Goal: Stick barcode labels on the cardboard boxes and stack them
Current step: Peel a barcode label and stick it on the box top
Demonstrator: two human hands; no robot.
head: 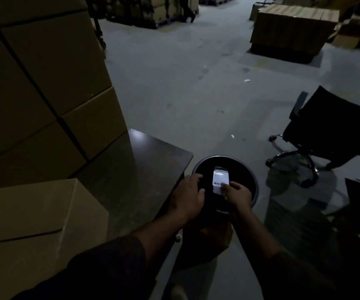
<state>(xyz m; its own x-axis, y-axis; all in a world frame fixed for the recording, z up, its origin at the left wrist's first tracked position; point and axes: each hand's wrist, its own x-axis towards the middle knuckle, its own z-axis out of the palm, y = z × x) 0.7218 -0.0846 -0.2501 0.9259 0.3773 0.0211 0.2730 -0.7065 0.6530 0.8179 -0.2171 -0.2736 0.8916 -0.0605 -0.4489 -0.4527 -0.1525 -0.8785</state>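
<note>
**Label over the bin**

My right hand (237,194) pinches a barcode label (220,179) above the round black bin (250,176); its inside is too dark to read. My left hand (188,191) curls beside it, apparently holding nothing. A cardboard box (34,213) sits to my left.

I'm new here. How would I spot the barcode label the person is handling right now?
Find the dark table beside the tall stack of brown cardboard boxes. Just right of it stands a round black bin; over its mouth the right hand pinches a small white barcode label, the only bright thing there.
</note>
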